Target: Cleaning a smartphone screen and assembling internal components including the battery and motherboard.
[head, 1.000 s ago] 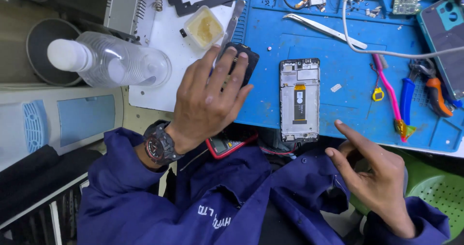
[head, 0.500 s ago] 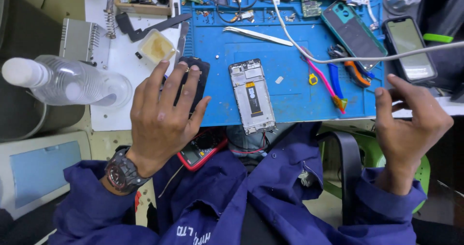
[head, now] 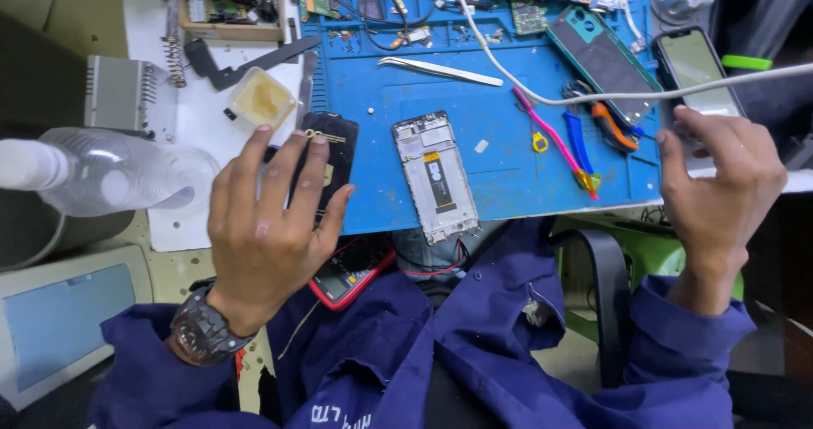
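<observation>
Hovering over the worktop, the left hand (head: 271, 226) spreads its fingers above a black phone back cover (head: 326, 162) lying at the blue mat's (head: 508, 149) left edge. A small tub of yellowish paste (head: 261, 99) sits just left of the mat. The opened phone frame (head: 436, 175) lies mid-mat, between both hands; the right hand (head: 724, 192), open and empty, hangs past the mat's right edge.

Bright, even light falls from above. The blue mat (head: 508, 141) looks sharp and clear. The plastic bottle (head: 102, 175) shines with glare. Edges bend and blur slightly.
</observation>
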